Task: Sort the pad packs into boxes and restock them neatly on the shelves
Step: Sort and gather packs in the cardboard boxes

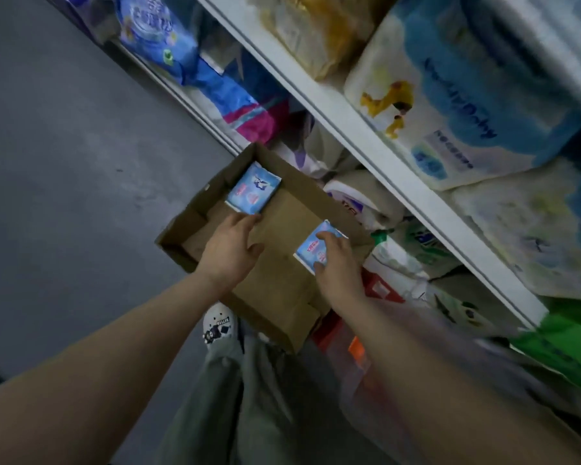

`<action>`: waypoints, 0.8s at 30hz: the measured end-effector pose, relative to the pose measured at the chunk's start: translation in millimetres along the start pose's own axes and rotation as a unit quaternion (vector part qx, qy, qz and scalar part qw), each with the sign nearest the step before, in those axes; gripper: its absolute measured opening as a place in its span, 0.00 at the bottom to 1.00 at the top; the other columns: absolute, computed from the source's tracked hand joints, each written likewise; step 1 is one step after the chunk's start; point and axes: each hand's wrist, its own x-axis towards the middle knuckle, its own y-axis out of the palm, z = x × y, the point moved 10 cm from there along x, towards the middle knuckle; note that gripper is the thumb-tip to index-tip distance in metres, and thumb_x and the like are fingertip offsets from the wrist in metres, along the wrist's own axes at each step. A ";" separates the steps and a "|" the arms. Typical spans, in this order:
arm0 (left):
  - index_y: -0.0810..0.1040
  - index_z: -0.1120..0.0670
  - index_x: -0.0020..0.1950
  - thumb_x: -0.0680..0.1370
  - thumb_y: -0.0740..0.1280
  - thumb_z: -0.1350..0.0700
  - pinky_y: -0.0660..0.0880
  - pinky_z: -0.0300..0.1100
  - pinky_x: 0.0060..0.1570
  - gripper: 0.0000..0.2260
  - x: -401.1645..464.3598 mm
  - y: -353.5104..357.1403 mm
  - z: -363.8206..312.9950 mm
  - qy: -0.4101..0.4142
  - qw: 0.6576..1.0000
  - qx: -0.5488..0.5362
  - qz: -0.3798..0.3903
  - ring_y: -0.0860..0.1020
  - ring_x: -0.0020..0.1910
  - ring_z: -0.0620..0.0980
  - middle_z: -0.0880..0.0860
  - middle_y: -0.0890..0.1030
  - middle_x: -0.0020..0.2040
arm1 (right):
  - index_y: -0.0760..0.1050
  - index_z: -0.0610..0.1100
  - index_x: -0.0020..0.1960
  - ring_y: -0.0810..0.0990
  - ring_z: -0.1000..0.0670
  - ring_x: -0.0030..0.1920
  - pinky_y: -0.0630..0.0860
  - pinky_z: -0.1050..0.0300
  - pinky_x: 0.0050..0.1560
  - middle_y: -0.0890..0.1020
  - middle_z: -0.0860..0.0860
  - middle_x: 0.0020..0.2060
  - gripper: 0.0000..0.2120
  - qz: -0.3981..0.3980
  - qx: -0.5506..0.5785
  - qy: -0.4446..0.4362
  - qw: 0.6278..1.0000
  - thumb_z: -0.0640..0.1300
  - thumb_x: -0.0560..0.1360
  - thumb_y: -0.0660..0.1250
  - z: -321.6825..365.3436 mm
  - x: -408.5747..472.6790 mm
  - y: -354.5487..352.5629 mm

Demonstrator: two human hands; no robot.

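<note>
An open brown cardboard box (195, 216) sits on the grey floor in front of the shelving. A light blue pad pack (253, 189) lies flat in the box's far corner. My left hand (230, 248) reaches into the box with fingers straight, its fingertips touching that pack's near edge. A second light blue pad pack (312, 248) is at the box's right side, and my right hand (337, 268) grips it with thumb and fingers curled round its edges.
White shelves (376, 156) run along the right, stacked with large diaper and tissue packs (450, 105). More packs fill the lower shelf (410, 256). My slipper (218, 327) and trouser leg stand just below the box. Grey floor (64, 162) spreads to the left.
</note>
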 end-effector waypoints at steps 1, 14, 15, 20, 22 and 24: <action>0.65 0.51 0.75 0.79 0.67 0.52 0.68 0.46 0.64 0.25 12.0 12.4 6.6 0.004 1.000 0.000 0.006 0.68 0.69 0.54 0.54 0.67 0.72 | 0.66 0.46 0.72 0.73 0.40 0.64 0.74 0.45 0.61 0.65 0.43 0.69 0.26 0.003 0.001 0.010 1.000 0.32 0.76 0.64 -8.1 14.1 12.2; 0.55 0.49 0.79 0.78 0.68 0.54 0.66 0.51 0.71 0.33 123.6 101.7 77.9 0.033 0.999 0.028 -0.023 0.58 0.75 0.56 0.54 0.54 0.78 | 0.58 0.52 0.78 0.44 0.35 0.78 0.53 0.41 0.75 0.46 0.43 0.79 0.25 -0.038 -0.079 0.124 0.988 0.48 0.82 0.60 -82.3 138.4 102.3; 0.53 0.49 0.79 0.78 0.68 0.54 0.67 0.52 0.70 0.34 127.7 98.9 78.0 0.036 0.998 0.039 -0.039 0.59 0.75 0.57 0.54 0.54 0.78 | 0.59 0.52 0.77 0.45 0.36 0.78 0.55 0.42 0.75 0.47 0.43 0.79 0.25 -0.053 -0.072 0.111 0.990 0.49 0.82 0.60 -76.2 138.6 102.8; 0.49 0.53 0.80 0.78 0.68 0.56 0.67 0.53 0.70 0.37 150.0 93.7 84.2 0.011 0.996 0.059 -0.060 0.59 0.75 0.62 0.60 0.49 0.79 | 0.58 0.56 0.77 0.58 0.42 0.74 0.65 0.49 0.69 0.52 0.45 0.78 0.23 -0.055 -0.056 0.045 0.996 0.51 0.83 0.56 -38.2 142.1 109.3; 0.54 0.53 0.78 0.78 0.67 0.52 0.68 0.54 0.67 0.33 158.7 92.8 86.5 -0.012 0.997 0.059 -0.053 0.63 0.72 0.63 0.61 0.52 0.78 | 0.57 0.54 0.77 0.63 0.42 0.71 0.68 0.51 0.65 0.55 0.45 0.77 0.25 -0.035 -0.067 0.027 0.997 0.51 0.82 0.59 -27.8 149.1 113.2; 0.61 0.52 0.74 0.78 0.67 0.50 0.70 0.54 0.63 0.28 164.1 86.9 87.0 -0.022 0.996 0.063 -0.067 0.67 0.68 0.62 0.61 0.57 0.76 | 0.57 0.53 0.77 0.63 0.42 0.71 0.68 0.51 0.65 0.57 0.46 0.75 0.28 -0.003 -0.088 0.011 0.996 0.51 0.79 0.62 -22.7 156.1 118.5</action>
